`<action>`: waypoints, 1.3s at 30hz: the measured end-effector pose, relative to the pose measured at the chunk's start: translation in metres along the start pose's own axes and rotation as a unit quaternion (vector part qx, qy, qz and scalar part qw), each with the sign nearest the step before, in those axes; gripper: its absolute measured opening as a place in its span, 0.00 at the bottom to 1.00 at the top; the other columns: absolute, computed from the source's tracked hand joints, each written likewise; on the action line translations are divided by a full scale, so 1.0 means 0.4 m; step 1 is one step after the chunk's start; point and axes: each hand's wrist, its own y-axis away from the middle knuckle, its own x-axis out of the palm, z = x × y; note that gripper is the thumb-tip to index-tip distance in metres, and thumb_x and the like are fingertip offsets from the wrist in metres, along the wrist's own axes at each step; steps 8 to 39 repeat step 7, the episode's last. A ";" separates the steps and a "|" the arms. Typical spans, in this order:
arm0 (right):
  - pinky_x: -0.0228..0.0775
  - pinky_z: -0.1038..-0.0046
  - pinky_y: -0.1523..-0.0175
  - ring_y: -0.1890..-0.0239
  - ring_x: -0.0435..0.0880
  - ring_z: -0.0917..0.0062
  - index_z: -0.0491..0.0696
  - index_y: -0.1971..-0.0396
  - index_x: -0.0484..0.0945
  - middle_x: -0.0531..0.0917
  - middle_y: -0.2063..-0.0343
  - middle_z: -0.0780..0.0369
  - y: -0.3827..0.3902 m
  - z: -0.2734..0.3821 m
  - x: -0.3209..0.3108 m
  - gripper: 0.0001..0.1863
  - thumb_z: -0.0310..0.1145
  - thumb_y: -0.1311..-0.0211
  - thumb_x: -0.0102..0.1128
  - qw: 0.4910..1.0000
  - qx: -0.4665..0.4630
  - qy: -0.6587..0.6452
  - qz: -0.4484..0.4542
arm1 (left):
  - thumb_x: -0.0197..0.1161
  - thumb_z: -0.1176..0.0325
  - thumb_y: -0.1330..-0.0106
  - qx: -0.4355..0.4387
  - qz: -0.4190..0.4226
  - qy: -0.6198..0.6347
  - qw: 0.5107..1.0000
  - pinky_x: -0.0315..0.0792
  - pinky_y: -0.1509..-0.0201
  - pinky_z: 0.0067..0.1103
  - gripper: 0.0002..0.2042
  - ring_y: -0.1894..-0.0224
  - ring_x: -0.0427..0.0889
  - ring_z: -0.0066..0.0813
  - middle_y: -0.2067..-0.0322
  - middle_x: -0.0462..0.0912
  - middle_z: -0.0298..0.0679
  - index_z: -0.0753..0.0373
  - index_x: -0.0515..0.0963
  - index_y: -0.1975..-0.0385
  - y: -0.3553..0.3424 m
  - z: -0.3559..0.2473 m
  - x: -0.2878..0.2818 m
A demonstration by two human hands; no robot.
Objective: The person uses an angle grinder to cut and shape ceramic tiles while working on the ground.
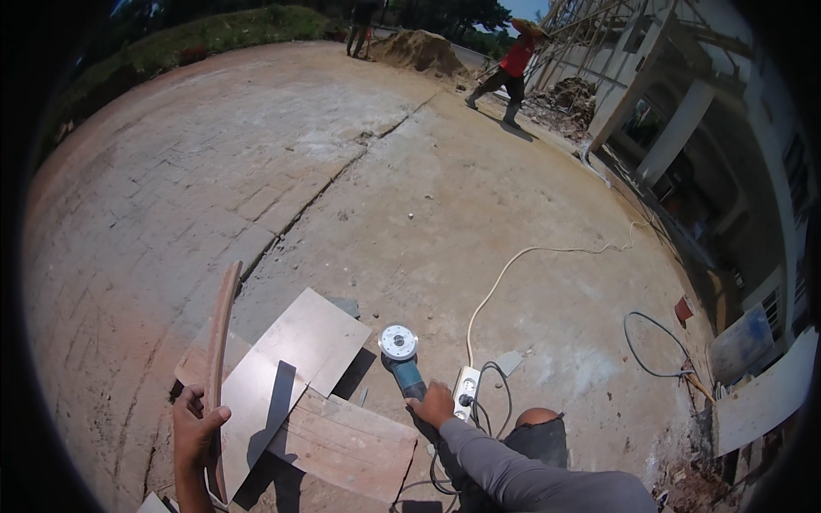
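Note:
My left hand (195,425) grips a long, narrow strip of tile (224,350), held on edge and pointing away from me. Its thumb lies along the near side, and the other fingers are partly hidden behind the strip. In my right hand (434,404) is a blue-green angle grinder (408,376) with a pale round cutting disc (398,342) facing up. I cannot tell whether the disc is spinning. Between the hands lie a large pale tile (299,342) and a pinkish tile (346,440), overlapping, with the strip's shadow across them.
Right of the grinder, a white power strip (466,389) has a black plug in it, and its cream cable (513,258) runs off toward the building. A bent hose (654,318) lies at right. Far off, a person in red (516,60) walks near a sand heap (419,51).

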 end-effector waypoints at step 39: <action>0.65 0.63 0.35 0.41 0.74 0.50 0.29 0.38 0.63 0.72 0.45 0.36 0.050 0.058 -0.236 0.52 0.57 0.50 0.70 0.994 0.008 -0.080 0.074 | 0.75 0.67 0.51 0.029 -0.006 -0.004 1.000 0.72 0.55 0.18 0.25 0.62 0.79 0.23 0.64 0.80 0.39 0.70 0.73 0.54 -0.047 -0.074 -0.027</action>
